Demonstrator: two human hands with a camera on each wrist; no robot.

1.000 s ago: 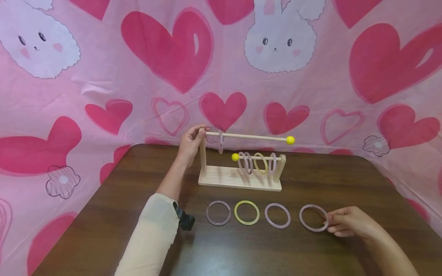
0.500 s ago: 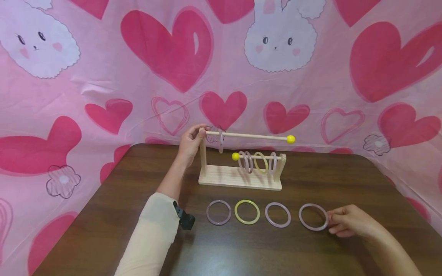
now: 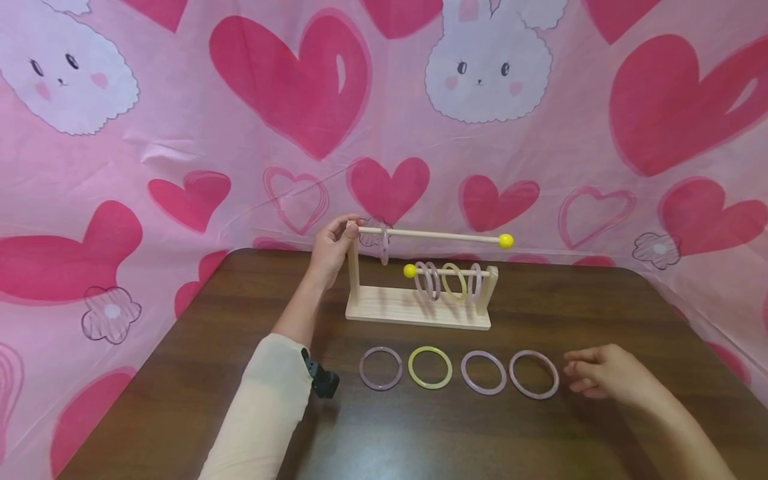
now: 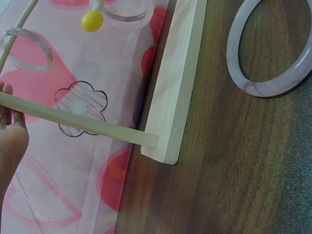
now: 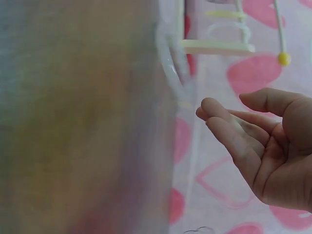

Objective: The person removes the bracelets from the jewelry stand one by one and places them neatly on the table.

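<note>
My left hand (image 3: 331, 250) grips the top of the tall left post of a wooden bangle stand (image 3: 414, 310), thumb in front. A pale bangle (image 3: 385, 250) hangs on the upper rod near that hand. Several purple bangles and a yellow one hang on the lower rod (image 3: 444, 272). In front, a row lies flat on the table: a purple bangle (image 3: 381, 389), a yellow bangle (image 3: 430, 386), a lilac bangle (image 3: 487, 393) and a mauve bangle (image 3: 535, 397) at the right end. Just right of the mauve one, my right hand (image 3: 612, 373) is raised, fingers extended, holding nothing.
Yellow balls cap the upper rod (image 3: 506, 241) and the lower rod's free end. The brown wooden table (image 3: 420, 440) reaches back to a pink heart-print cloth (image 3: 396, 133). A small black camera (image 3: 324, 383) sits on the left wrist.
The mauve bangle has shifted left, close to the lilac one. My right hand has let go of it and lifted slightly away. The left hand stays on the post.
</note>
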